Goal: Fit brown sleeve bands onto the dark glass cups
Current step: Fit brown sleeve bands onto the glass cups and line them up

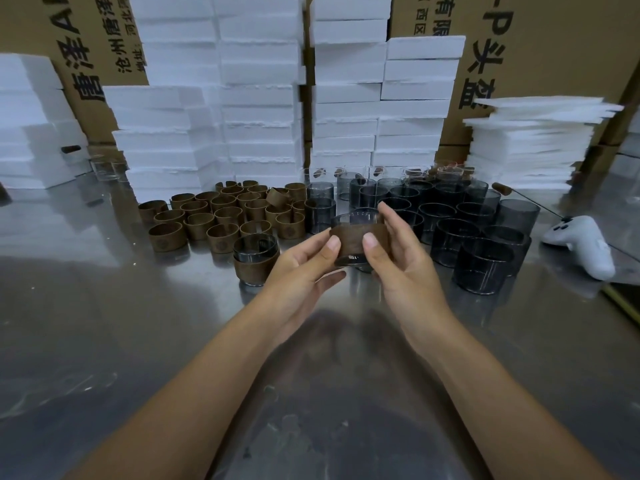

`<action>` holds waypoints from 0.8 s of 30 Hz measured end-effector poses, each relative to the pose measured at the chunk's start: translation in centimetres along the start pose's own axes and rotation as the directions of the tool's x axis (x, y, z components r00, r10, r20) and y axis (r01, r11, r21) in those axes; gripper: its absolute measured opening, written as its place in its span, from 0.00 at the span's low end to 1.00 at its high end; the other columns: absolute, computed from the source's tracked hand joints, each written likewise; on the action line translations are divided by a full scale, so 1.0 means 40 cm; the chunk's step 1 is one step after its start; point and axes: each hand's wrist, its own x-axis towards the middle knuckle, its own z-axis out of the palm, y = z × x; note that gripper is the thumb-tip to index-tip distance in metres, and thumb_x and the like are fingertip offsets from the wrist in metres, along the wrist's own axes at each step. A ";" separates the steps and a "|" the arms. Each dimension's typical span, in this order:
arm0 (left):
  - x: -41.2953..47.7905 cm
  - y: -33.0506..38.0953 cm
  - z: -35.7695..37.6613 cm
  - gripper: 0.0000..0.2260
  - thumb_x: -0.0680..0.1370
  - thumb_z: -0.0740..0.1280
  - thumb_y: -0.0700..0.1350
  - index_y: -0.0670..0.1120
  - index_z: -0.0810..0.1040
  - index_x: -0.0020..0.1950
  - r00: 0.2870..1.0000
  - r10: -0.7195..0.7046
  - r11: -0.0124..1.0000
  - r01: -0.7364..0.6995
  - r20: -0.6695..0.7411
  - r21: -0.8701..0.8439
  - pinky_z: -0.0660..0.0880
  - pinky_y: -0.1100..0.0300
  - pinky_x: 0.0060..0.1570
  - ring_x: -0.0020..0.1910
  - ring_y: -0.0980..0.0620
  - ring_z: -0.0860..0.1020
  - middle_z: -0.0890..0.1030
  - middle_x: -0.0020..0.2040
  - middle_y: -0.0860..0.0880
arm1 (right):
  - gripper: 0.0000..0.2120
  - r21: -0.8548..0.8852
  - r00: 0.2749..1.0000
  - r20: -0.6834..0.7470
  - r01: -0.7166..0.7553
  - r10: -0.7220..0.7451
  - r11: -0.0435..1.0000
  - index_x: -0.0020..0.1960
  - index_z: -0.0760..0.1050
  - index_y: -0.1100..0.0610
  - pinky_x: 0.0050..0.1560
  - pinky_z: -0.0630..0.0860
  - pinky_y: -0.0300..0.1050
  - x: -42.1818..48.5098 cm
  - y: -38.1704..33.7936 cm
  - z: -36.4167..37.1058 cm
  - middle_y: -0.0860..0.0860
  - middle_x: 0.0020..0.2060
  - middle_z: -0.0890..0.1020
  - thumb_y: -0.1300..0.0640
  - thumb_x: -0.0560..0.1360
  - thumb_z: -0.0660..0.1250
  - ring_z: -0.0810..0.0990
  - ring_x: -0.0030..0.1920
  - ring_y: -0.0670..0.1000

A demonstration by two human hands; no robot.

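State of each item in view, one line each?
held cup: lifted, brown band around it, rim showing.
left hand: grips held cup, thumb on band.
right hand: same grip, thumb on band.
sleeved cup: upright on table, band on.
loose bands: on table, unfitted.
bare cups: upright on table, unsleeved.
white controller: lying on table, untouched.

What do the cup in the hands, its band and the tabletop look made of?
Cup: dark tinted glass, see-through with a glossy rim. Band: matte brown, leather- or cork-like; cannot tell which. Tabletop: brushed metal, probably steel, showing blurred reflections.
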 end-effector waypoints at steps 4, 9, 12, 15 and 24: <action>0.003 -0.002 0.001 0.22 0.73 0.64 0.51 0.45 0.75 0.66 1.000 -0.010 1.000 0.011 -0.012 0.024 0.75 0.63 0.53 0.61 0.51 0.78 0.80 0.61 0.45 | 0.19 -0.046 1.000 -0.016 0.003 -0.003 0.999 0.61 0.70 0.42 0.49 0.75 0.29 0.003 0.010 -0.009 0.47 0.55 0.80 0.57 0.75 0.69 0.81 0.51 0.37; 0.005 -0.008 0.005 0.22 0.73 0.66 0.50 0.47 0.74 0.67 0.995 -0.019 0.992 0.031 -0.099 0.119 0.74 0.62 0.56 0.60 0.54 0.78 0.81 0.59 0.49 | 0.18 -0.136 0.992 -0.122 -0.052 0.035 0.989 0.53 0.71 0.44 0.46 0.76 0.33 0.011 0.031 -0.022 0.50 0.54 0.79 0.60 0.71 0.73 0.81 0.49 0.42; 0.006 -0.005 0.006 0.19 0.78 0.66 0.49 0.51 0.71 0.69 0.992 0.030 0.952 0.010 -0.125 0.307 0.73 0.69 0.54 0.55 0.67 0.76 0.78 0.61 0.55 | 0.21 -0.381 0.982 -0.188 -0.061 -0.013 0.923 0.53 0.68 0.45 0.56 0.76 0.44 0.015 0.042 -0.038 0.46 0.53 0.77 0.59 0.69 0.75 0.78 0.55 0.49; 0.003 -0.007 0.008 0.20 0.78 0.65 0.48 0.51 0.69 0.70 0.995 0.042 0.916 -0.003 -0.089 0.400 0.72 0.76 0.50 0.47 0.75 0.74 0.76 0.59 0.57 | 0.22 -0.535 0.972 -0.216 -0.034 -0.098 0.844 0.54 0.66 0.46 0.55 0.72 0.43 0.014 0.045 -0.053 0.47 0.55 0.75 0.58 0.69 0.76 0.75 0.55 0.49; -0.003 -0.001 0.005 0.15 0.79 0.65 0.46 0.51 0.73 0.66 0.991 0.076 0.906 -0.021 -0.114 0.423 0.73 0.74 0.49 0.51 0.67 0.76 0.78 0.52 0.60 | 0.22 -0.802 0.954 -0.268 -0.142 -0.137 0.580 0.61 0.66 0.51 0.53 0.74 0.52 0.011 0.052 -0.084 0.50 0.60 0.70 0.54 0.72 0.73 0.74 0.54 0.54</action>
